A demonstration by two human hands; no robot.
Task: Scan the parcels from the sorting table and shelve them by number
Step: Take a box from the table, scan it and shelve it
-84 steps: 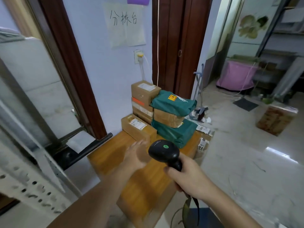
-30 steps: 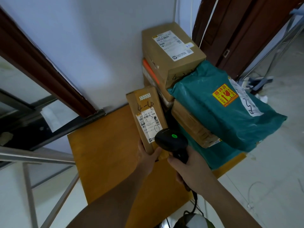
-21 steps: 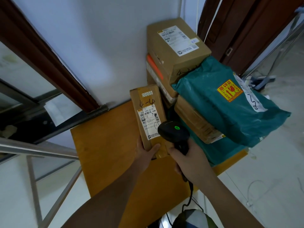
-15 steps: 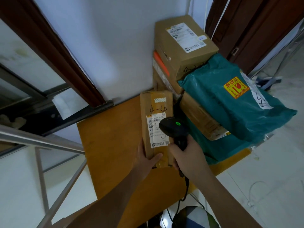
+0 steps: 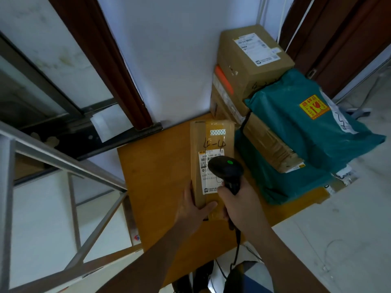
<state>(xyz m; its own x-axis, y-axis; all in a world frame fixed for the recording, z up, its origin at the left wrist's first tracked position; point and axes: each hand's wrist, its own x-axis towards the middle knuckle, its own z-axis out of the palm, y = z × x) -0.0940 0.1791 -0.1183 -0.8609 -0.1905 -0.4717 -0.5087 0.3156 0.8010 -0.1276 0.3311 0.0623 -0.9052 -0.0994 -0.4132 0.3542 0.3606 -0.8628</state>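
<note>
Head view: the long flat brown cardboard parcel marked 4-4 (image 5: 211, 144) now lies squared on the orange wooden sorting table (image 5: 156, 166). The left hand (image 5: 193, 210) grips its near end. The right hand (image 5: 241, 205), clenched round the black handheld scanner (image 5: 225, 169), has moved over the label; scanning looks underway.

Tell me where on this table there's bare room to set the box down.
Bare wood on the table lies left of the 4-4 box, toward the wall, and near the front edge. The right side is crowded with teal bags and stacked cartons.
</note>
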